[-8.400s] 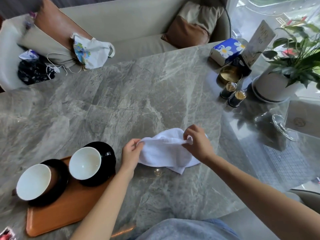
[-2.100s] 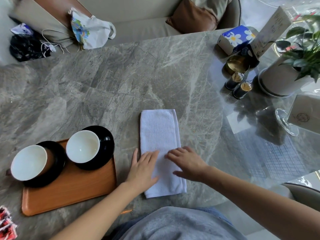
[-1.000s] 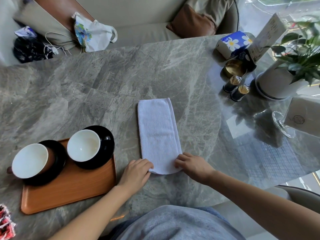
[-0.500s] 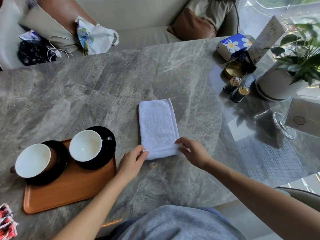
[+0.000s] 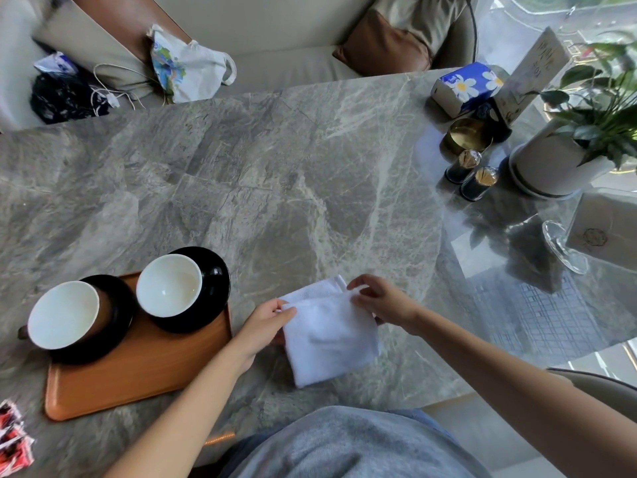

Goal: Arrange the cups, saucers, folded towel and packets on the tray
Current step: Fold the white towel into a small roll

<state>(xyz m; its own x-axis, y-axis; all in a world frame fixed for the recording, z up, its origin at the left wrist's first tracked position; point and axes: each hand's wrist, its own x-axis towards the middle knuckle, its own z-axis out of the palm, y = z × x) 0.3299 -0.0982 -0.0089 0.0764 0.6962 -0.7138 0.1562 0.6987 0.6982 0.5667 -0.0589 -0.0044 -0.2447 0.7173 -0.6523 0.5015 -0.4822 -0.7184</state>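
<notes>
On the head camera I see the left hand [image 5: 265, 326] with its fingers [image 5: 287, 313] clamped on the far-left corner of the towel [image 5: 331, 336]. The right hand [image 5: 382, 301] pinches the far-right corner. The towel lies doubled on the tabletop [image 5: 275, 184], spread from between the fingers back toward me. Just left of the left fingers sits the tray [image 5: 138, 381], carrying 2 cups [image 5: 169, 284] on 2 saucers [image 5: 217, 281]. The packets [image 5: 13, 432] lie farther left, off the tray. I judge the towel light, soft and floppy. Lifted by 1 corner it would sag open, so I'd grip both layers together along the folded edge.
</notes>
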